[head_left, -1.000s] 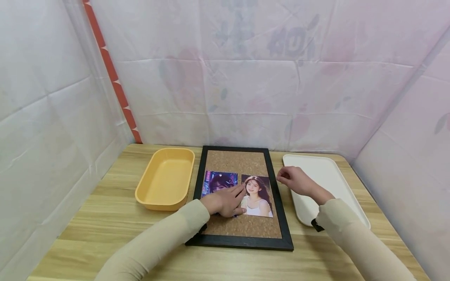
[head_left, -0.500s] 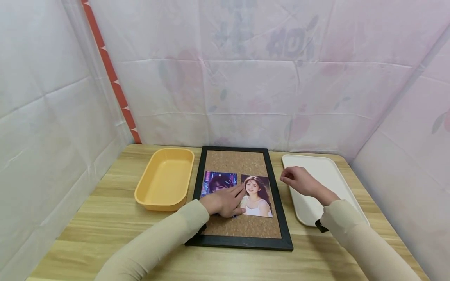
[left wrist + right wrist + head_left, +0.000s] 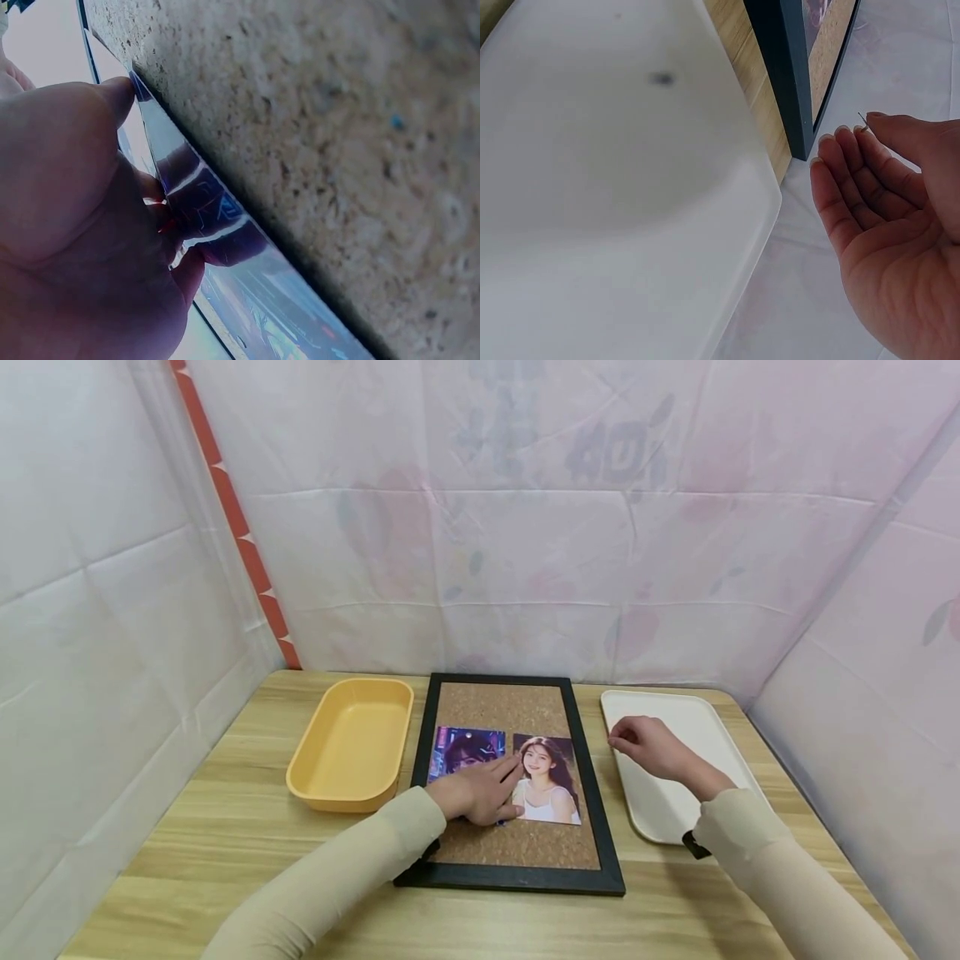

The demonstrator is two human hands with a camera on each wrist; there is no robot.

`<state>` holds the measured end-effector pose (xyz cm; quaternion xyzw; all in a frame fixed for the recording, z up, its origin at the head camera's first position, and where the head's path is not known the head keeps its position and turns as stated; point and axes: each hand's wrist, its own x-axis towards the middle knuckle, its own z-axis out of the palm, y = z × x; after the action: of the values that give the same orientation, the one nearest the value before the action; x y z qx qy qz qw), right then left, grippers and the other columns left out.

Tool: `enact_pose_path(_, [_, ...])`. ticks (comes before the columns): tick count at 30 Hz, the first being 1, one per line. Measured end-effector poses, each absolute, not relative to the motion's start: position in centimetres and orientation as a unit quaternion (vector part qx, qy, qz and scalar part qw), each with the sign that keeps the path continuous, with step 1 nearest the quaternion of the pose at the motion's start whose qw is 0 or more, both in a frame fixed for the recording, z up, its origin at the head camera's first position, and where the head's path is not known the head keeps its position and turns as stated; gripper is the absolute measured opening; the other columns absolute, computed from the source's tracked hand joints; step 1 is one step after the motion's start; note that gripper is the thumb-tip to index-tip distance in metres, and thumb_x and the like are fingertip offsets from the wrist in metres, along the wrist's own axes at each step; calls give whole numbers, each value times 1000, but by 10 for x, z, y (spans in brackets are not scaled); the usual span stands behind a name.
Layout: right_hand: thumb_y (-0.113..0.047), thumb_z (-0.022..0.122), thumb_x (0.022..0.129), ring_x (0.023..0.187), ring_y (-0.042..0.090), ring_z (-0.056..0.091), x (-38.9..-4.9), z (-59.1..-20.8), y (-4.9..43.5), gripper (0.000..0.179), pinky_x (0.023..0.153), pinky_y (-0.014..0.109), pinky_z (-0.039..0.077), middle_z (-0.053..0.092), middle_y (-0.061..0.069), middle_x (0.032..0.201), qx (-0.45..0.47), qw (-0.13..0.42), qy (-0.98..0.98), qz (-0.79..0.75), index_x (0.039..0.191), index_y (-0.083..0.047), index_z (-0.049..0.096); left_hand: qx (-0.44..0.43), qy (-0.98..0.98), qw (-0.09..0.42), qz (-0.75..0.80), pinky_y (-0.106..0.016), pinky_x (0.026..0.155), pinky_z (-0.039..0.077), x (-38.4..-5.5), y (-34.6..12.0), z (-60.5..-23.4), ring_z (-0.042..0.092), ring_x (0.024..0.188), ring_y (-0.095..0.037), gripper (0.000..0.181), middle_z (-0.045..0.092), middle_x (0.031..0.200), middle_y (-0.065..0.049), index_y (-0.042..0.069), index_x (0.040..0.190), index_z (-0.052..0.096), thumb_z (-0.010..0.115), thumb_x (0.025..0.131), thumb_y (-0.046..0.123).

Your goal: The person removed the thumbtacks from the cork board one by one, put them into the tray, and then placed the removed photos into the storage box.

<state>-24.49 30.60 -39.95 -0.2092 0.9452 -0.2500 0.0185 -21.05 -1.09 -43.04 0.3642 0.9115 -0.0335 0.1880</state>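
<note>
My left hand (image 3: 483, 789) lies with outstretched fingers across a purple-blue photo (image 3: 468, 745) on a black-framed corkboard (image 3: 517, 852). Its fingertips reach the left edge of a second photo (image 3: 555, 781), a portrait with a white top. A small pale pin head (image 3: 469, 735) marks the top of the purple photo. In the left wrist view, that photo's glossy edge (image 3: 217, 225) lifts slightly from the cork beside the palm. My right hand (image 3: 652, 747) is over the white tray's left edge; in the right wrist view, its thumb and forefinger pinch a thin pushpin (image 3: 864, 124).
A yellow basin (image 3: 352, 743) stands left of the corkboard. The white tray (image 3: 690, 718) lies to the right, with a dark blurred spot (image 3: 662, 78) on it in the right wrist view. Pale cloth (image 3: 525, 568) hangs behind the wooden table (image 3: 202, 827).
My right hand has drifted a little to the right, from beside the corkboard's frame to over the white tray's edge. The left hand stays in place on the photos.
</note>
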Motion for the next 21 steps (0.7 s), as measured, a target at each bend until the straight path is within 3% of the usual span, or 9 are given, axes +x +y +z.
enact_pose_path(21, [-7,64,100,68,11,54,-241,-396,325,10,61,30,46,68,10,82,-205,11,949,-238,96,1,69,368,910,187,-36,-33,126,19,-210,-11,-430,11,158,-19,76,10,173,-4,12,165,17,38,107,56])
